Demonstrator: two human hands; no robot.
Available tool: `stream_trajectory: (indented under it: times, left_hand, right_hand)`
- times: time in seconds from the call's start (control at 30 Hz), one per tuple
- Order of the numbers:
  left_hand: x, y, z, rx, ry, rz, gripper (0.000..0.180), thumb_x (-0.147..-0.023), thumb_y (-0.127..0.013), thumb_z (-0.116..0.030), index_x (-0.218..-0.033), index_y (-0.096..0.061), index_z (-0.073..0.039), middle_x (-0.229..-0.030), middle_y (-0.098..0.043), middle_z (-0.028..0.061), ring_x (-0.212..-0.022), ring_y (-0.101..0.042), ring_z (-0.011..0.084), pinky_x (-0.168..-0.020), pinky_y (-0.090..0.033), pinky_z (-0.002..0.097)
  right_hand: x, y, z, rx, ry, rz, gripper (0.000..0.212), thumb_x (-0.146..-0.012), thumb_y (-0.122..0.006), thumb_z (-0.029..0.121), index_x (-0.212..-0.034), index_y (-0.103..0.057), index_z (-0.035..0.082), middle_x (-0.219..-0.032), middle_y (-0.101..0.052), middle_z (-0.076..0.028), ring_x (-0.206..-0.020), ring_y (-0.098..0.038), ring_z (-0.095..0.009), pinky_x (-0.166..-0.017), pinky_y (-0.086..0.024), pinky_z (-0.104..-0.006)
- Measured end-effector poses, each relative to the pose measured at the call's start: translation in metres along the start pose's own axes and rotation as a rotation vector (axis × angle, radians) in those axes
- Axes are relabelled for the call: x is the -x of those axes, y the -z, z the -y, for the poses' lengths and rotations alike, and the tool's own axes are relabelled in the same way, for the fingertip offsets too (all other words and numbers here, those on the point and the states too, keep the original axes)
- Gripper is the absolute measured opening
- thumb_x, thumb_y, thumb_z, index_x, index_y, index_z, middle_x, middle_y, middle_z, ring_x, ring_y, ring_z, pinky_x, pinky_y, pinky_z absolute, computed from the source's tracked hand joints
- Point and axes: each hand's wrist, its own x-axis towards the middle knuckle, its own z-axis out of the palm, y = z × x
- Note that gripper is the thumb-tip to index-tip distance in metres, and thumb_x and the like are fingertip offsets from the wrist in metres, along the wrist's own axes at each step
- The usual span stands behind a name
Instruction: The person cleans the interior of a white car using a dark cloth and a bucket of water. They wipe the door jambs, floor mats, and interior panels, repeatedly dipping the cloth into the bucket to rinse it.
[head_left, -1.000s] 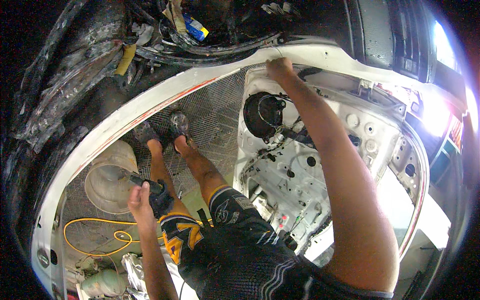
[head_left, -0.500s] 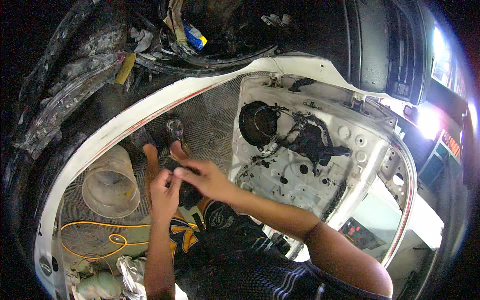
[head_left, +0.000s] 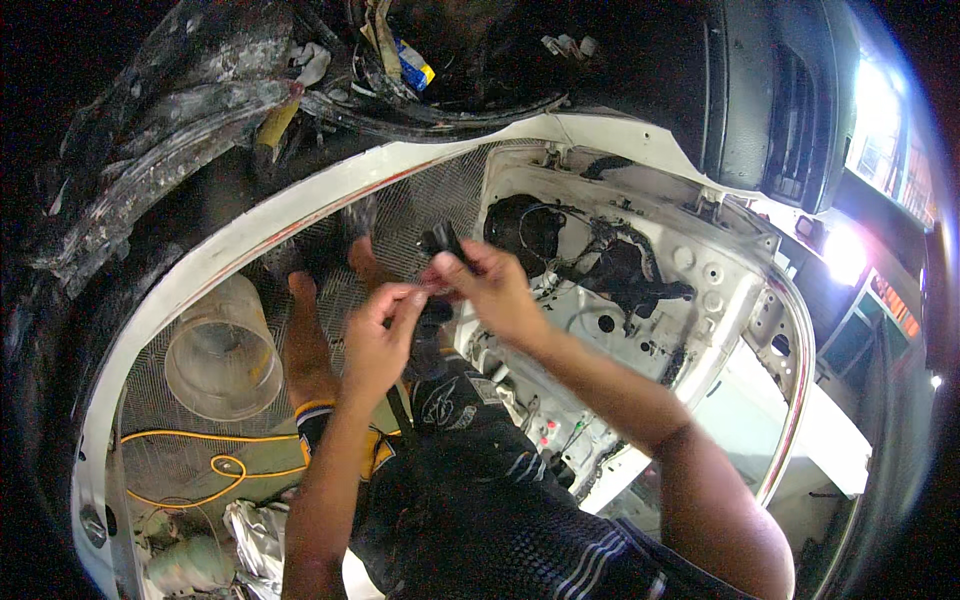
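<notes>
My right hand (head_left: 492, 292) is closed round a small black piece (head_left: 440, 240) whose end sticks up past its fingers. The kind of piece does not show. Thumb and fingers of my left hand (head_left: 378, 340) are pinched together against the right fingertips; what lies between them is too small to make out. Both hands are raised in front of my body, inside the door opening. Nearest on the right is the stripped white car door (head_left: 590, 320), its inner panel showing a black round speaker (head_left: 522, 235) and loose dark wiring (head_left: 640, 275).
A curved white body sill (head_left: 330, 190) runs between me and the dark car interior. On the left, a translucent bucket (head_left: 222, 365) lies on a patterned floor near a yellow cable (head_left: 215, 437). Crumpled silvery material (head_left: 260, 545) is at lower left. A yellow-and-blue packet (head_left: 413, 65) sits inside the car.
Both hands have moved right, and the right one is also higher. The black piece now shows above the right hand's fingers. The view has shifted slightly.
</notes>
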Motion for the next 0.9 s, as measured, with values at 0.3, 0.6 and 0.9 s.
stream_trajectory:
  times: [0.3, 0.6, 0.9]
  left_hand:
    - [0.036, 0.079, 0.057, -0.006, 0.219, -0.241, 0.026, -0.099, -0.061, -0.025, -0.108, -0.067, -0.002, -0.104, -0.068, 0.0036, -0.097, -0.06, 0.0118, -0.091, -0.045, 0.0271]
    - [0.041, 0.037, 0.061, -0.09, 0.162, -0.206, 0.02, -0.098, -0.062, -0.019, -0.105, -0.067, 0.0, -0.1, -0.069, 0.0034, -0.09, -0.062, 0.0096, -0.081, -0.048, 0.0257]
    - [0.048, 0.016, 0.079, -0.021, 0.144, -0.266, 0.018, -0.099, -0.062, -0.016, -0.104, -0.068, 0.0, -0.1, -0.069, 0.0043, -0.092, -0.062, 0.0106, -0.084, -0.048, 0.0241]
  right_hand:
    - [0.01, 0.269, 0.09, 1.991, 0.33, -0.048, 0.033, -0.091, -0.058, 0.02, -0.123, -0.064, 0.021, -0.108, -0.07, -0.013, -0.091, -0.069, -0.032, -0.078, -0.057, -0.0429]
    - [-0.077, 0.387, 0.061, 2.372, 0.06, 0.394, 0.023, -0.082, -0.058, 0.016, -0.102, -0.068, 0.008, -0.097, -0.067, -0.017, -0.097, -0.065, -0.034, -0.084, -0.053, -0.046]
    - [-0.07, 0.348, 0.073, 1.83, 0.24, 0.331, 0.032, -0.099, -0.049, 0.032, -0.117, -0.06, 0.008, -0.095, -0.067, -0.023, -0.091, -0.065, -0.04, -0.081, -0.051, -0.0501]
